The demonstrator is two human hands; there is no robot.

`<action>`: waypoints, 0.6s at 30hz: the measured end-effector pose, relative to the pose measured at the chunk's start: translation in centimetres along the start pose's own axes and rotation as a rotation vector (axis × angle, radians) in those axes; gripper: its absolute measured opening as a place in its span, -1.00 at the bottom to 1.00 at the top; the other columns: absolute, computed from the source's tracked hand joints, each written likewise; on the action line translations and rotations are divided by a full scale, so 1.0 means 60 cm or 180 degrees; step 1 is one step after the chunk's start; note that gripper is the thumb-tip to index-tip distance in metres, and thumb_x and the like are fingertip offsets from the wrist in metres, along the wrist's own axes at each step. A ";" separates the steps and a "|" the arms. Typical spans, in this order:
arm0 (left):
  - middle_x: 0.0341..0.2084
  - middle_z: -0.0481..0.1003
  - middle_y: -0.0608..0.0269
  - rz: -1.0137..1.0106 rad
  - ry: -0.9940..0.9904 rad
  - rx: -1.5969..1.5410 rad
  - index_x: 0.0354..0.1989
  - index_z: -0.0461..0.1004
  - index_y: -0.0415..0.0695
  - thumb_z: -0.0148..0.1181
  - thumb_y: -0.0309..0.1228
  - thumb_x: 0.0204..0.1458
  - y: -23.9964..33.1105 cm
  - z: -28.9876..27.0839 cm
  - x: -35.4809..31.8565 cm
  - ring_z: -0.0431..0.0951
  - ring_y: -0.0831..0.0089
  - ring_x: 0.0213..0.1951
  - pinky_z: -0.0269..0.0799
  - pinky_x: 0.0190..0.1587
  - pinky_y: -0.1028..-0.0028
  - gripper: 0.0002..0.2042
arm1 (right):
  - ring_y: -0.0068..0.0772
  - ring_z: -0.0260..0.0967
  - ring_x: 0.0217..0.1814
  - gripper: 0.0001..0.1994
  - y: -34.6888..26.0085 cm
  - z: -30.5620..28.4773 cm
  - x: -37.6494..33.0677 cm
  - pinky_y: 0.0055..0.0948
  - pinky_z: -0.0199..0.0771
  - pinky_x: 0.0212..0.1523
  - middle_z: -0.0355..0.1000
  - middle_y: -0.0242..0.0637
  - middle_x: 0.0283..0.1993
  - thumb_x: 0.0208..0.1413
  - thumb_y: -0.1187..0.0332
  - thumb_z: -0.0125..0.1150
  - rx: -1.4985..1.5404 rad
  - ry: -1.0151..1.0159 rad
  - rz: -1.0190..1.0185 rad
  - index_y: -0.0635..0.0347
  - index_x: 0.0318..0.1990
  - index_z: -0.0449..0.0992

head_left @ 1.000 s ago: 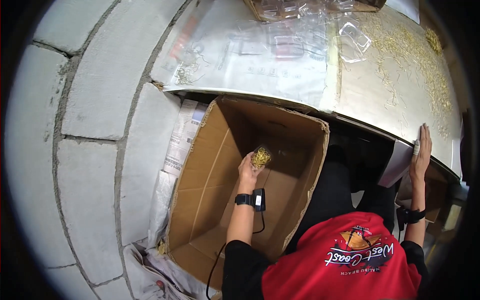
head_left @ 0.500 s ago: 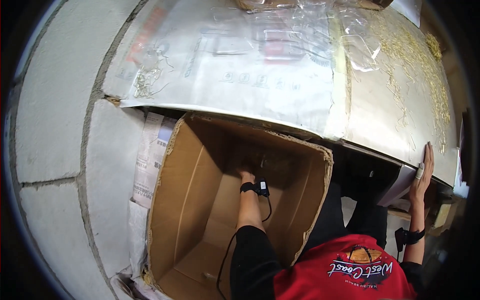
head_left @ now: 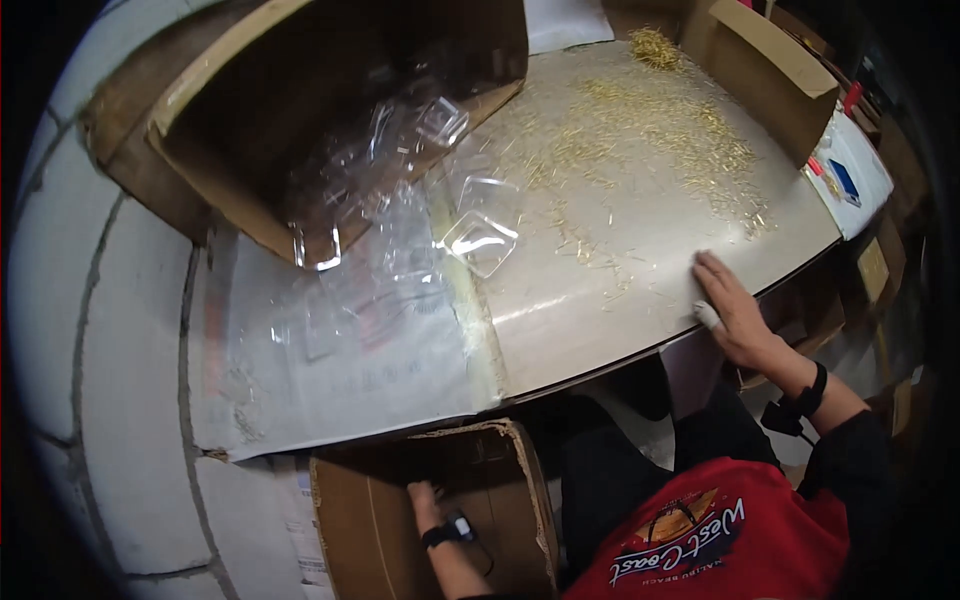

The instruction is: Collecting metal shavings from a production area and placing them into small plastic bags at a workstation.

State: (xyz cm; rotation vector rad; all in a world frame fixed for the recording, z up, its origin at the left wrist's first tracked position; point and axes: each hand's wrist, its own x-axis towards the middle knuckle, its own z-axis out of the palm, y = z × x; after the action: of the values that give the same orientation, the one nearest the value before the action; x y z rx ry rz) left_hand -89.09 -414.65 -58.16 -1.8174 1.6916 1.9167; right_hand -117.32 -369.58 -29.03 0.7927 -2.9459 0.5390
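My left hand [head_left: 423,495] is inside a tall open cardboard box [head_left: 545,490] that stands below the table's front edge. Its fingers look curled together, but what they hold, if anything, is too small and dark to make out. A black strap with a small device is round that wrist. My right hand [head_left: 735,315] lies on the tabletop [head_left: 560,345] near its front edge, fingers stretched out and a pale wrap on the thumb. Just beyond its fingertips are scattered short gold-coloured wire-like pieces [head_left: 700,150].
Clear plastic boxes [head_left: 485,235] spill from a large cardboard box [head_left: 240,160] lying open on the table. A bundle of gold pieces [head_left: 655,48] sits at the back. At the far right are an upright cardboard piece [head_left: 770,80] and a blue object [head_left: 845,182]. A block wall [head_left: 130,400] stands left.
The view has swung up and right, bringing more of the table into sight. My right hand has moved from the table's edge onto its top. My left hand is still in the box.
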 end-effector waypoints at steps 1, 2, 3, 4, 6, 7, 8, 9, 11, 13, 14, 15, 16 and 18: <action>-0.10 0.40 -0.03 0.0313 -0.0286 0.0052 -0.06 0.33 -0.25 -0.05 -0.31 0.09 -0.011 -0.067 0.007 0.50 0.22 -0.20 0.48 -0.25 0.37 -0.68 | 0.03 -0.09 0.33 -0.46 -0.014 -0.001 0.012 -0.27 -0.04 0.29 0.01 0.06 0.26 0.01 0.36 0.08 0.0407 -0.0066 -0.0141 0.34 0.16 0.13; -0.22 0.45 0.00 0.0505 -0.0451 0.0087 -0.13 0.36 -0.29 -0.06 -0.33 0.09 0.044 -0.070 -0.039 0.52 0.26 -0.25 0.47 -0.27 0.40 -0.72 | 0.02 -0.07 0.33 -0.44 -0.017 0.013 0.024 -0.26 -0.02 0.28 0.00 0.07 0.26 -0.02 0.37 0.12 0.0294 0.0011 -0.0553 0.34 0.16 0.13; -0.33 0.50 0.03 0.0683 -0.0585 0.0135 -0.20 0.40 -0.32 -0.06 -0.36 0.10 0.112 -0.078 -0.112 0.55 0.29 -0.30 0.47 -0.30 0.44 -0.74 | 0.01 -0.08 0.33 -0.44 -0.031 0.026 0.042 -0.26 -0.03 0.29 0.00 0.08 0.26 -0.01 0.35 0.12 0.0302 -0.0022 -0.0928 0.33 0.16 0.14; -0.36 0.52 0.03 0.0869 -0.0649 0.0057 -0.24 0.42 -0.33 -0.08 -0.35 0.11 0.157 -0.091 -0.162 0.55 0.32 -0.29 0.48 -0.29 0.46 -0.73 | 0.01 -0.12 0.35 -0.42 -0.054 0.036 0.060 -0.24 -0.06 0.30 -0.05 0.08 0.28 0.02 0.27 0.10 0.0245 -0.0217 -0.1191 0.31 0.18 0.11; -0.40 0.52 0.05 0.1458 -0.0608 0.0198 -0.30 0.43 -0.31 -0.07 -0.34 0.12 0.247 -0.086 -0.256 0.57 0.33 -0.35 0.48 -0.33 0.49 -0.75 | 0.05 -0.25 0.39 -0.38 -0.086 0.059 0.106 -0.18 -0.18 0.33 -0.16 0.08 0.33 0.09 0.14 -0.02 0.0208 -0.0397 -0.1586 0.29 0.23 0.01; -0.43 0.52 0.06 0.1755 -0.0583 0.0255 -0.32 0.43 -0.29 -0.06 -0.34 0.11 0.285 -0.080 -0.291 0.57 0.32 -0.37 0.48 -0.34 0.49 -0.76 | 0.05 -0.25 0.39 -0.38 -0.093 0.074 0.135 -0.18 -0.18 0.33 -0.16 0.08 0.33 0.09 0.14 -0.02 0.0260 -0.0358 -0.1628 0.29 0.23 0.01; -0.45 0.52 0.08 0.1966 -0.0561 0.0295 -0.35 0.43 -0.29 -0.04 -0.35 0.10 0.331 -0.052 -0.331 0.57 0.34 -0.39 0.47 -0.36 0.50 -0.77 | 0.07 -0.27 0.39 -0.38 -0.095 0.088 0.166 -0.16 -0.21 0.33 -0.16 0.08 0.33 0.11 0.11 -0.07 0.0030 -0.0153 -0.1520 0.29 0.23 0.00; -0.47 0.52 0.10 0.2158 -0.0487 0.0330 -0.38 0.43 -0.29 -0.03 -0.36 0.10 0.371 -0.016 -0.365 0.57 0.35 -0.41 0.46 -0.38 0.52 -0.77 | 0.09 -0.28 0.39 -0.38 -0.098 0.106 0.200 -0.14 -0.24 0.33 -0.17 0.07 0.33 0.12 0.08 -0.11 -0.0168 0.0034 -0.1446 0.29 0.24 0.00; -0.48 0.51 0.13 0.2447 -0.0709 0.0544 -0.39 0.43 -0.29 -0.03 -0.36 0.09 0.438 0.073 -0.380 0.56 0.38 -0.43 0.45 -0.41 0.52 -0.78 | 0.14 -0.30 0.38 -0.38 -0.072 0.126 0.279 -0.06 -0.26 0.32 -0.17 0.06 0.34 0.12 0.03 -0.17 -0.0340 0.0461 -0.1041 0.24 0.24 0.01; -0.52 0.50 0.11 0.2351 -0.0964 0.0682 -0.38 0.43 -0.28 0.00 -0.33 0.06 0.488 0.181 -0.374 0.54 0.40 -0.49 0.43 -0.51 0.54 -0.77 | 0.15 -0.30 0.38 -0.39 -0.050 0.111 0.334 -0.03 -0.25 0.32 -0.18 0.06 0.34 0.13 0.03 -0.18 -0.0385 0.0259 -0.0865 0.22 0.25 0.00; -0.57 0.48 0.16 0.2125 -0.0883 0.0805 -0.39 0.45 -0.32 0.02 -0.29 0.06 0.507 0.236 -0.369 0.51 0.51 -0.51 0.38 -0.54 0.60 -0.73 | 0.17 -0.29 0.38 -0.39 -0.042 0.102 0.350 -0.01 -0.25 0.31 -0.18 0.05 0.34 0.13 0.03 -0.20 -0.0452 0.0000 -0.0686 0.19 0.25 0.00; -0.60 0.47 0.04 0.2410 -0.0640 0.1147 -0.40 0.41 -0.35 0.01 -0.25 0.05 0.517 0.277 -0.361 0.49 0.41 -0.66 0.38 -0.64 0.51 -0.69 | 0.17 -0.29 0.38 -0.39 -0.050 0.091 0.354 -0.01 -0.25 0.31 -0.18 0.05 0.34 0.13 0.03 -0.20 -0.0416 0.0040 -0.0724 0.19 0.25 0.00; -0.70 0.46 0.05 0.2914 -0.0127 0.1865 -0.49 0.40 -0.40 0.04 -0.23 0.03 0.519 0.304 -0.293 0.48 0.38 -0.72 0.37 -0.68 0.48 -0.64 | 0.18 -0.30 0.38 -0.40 -0.063 0.083 0.351 0.01 -0.22 0.30 -0.19 0.05 0.34 0.13 0.06 -0.19 -0.0466 -0.0326 -0.0918 0.17 0.26 0.00; -0.67 0.47 -0.02 0.2723 0.0255 0.2365 -0.52 0.45 -0.37 0.02 -0.19 -0.01 0.547 0.356 -0.298 0.51 0.26 -0.66 0.39 -0.52 0.36 -0.61 | 0.19 -0.31 0.38 -0.43 -0.053 0.076 0.334 0.02 -0.16 0.28 -0.20 0.04 0.35 0.11 0.15 -0.17 -0.0696 -0.0856 -0.1217 0.11 0.28 -0.03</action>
State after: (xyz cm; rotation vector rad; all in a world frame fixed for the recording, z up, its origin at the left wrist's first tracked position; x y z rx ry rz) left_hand -118.87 -403.12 -29.34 -0.9567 2.9594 0.9959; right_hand -132.91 -383.28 -29.69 1.4484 -2.8871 0.0883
